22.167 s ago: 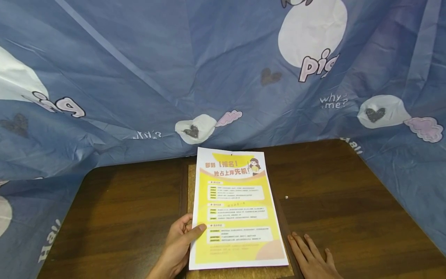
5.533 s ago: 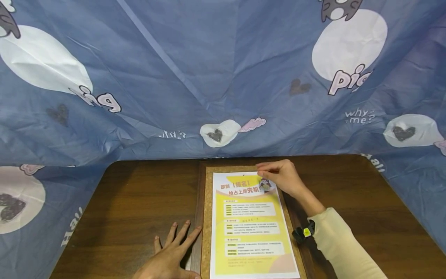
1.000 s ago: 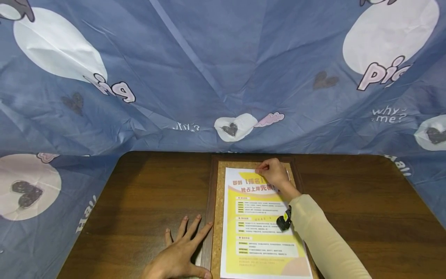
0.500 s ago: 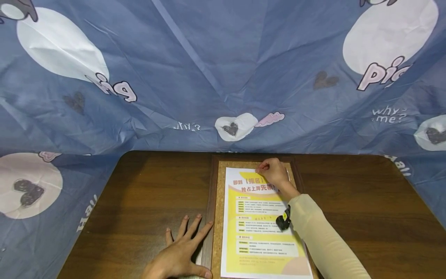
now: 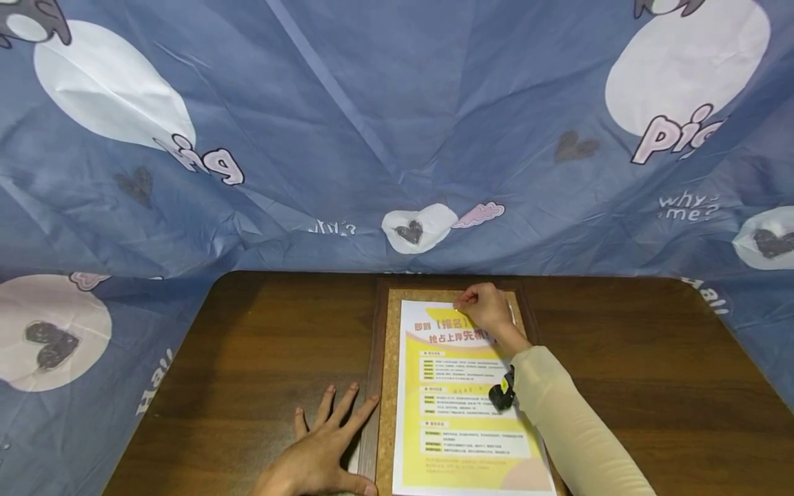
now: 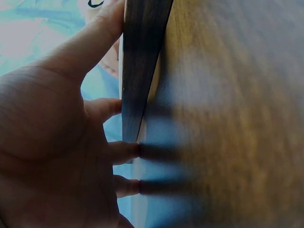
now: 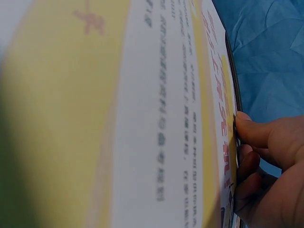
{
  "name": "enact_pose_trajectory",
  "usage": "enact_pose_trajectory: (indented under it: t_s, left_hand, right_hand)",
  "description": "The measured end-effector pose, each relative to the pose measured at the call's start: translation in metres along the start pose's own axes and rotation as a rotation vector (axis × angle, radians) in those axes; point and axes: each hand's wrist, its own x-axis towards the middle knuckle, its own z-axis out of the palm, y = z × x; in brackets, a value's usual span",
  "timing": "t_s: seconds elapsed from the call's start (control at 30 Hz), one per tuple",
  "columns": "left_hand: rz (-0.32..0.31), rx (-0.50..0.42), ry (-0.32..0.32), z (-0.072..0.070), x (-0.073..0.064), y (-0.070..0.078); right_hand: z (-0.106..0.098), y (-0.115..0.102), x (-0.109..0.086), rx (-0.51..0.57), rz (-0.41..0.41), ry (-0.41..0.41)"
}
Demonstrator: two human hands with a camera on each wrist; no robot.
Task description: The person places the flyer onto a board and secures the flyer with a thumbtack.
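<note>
A yellow and white printed poster (image 5: 409, 413) lies on a cork board (image 5: 391, 399) with a dark wooden frame (image 5: 370, 413). My right hand (image 5: 490, 310) is at the middle of the poster's top edge, thumb and curled fingers pinched together. A tiny white spot shows at its fingertips; I cannot tell what the fingers hold. In the right wrist view the thumb (image 7: 259, 133) meets the poster's top edge, with the other fingers bent below. My left hand (image 5: 322, 444) lies spread at the frame's left side. In the left wrist view its thumb and index finger (image 6: 107, 108) touch the frame's edge.
The board rests on a dark brown wooden table (image 5: 273, 337) with rounded far corners. Behind the table hangs a blue printed cloth (image 5: 347, 124). A black wrist camera (image 5: 501, 395) sits under the right sleeve (image 5: 564, 413), over the poster's right side.
Over the last second both hands stay in place; only the view shifts slightly. Earlier the left hand held the poster's edge; since then the right hand has come to the top edge and moved to its middle.
</note>
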Motion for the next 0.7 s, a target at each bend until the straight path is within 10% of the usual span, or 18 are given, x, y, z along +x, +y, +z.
enact_pose_trajectory:
  t_s: [0.7]
  left_hand:
    - [-0.002,-0.010,0.001,-0.0008,-0.0002,0.0004]
  right_hand:
    - [-0.0007,-0.0008,-0.0003,-0.007,-0.008,-0.005]
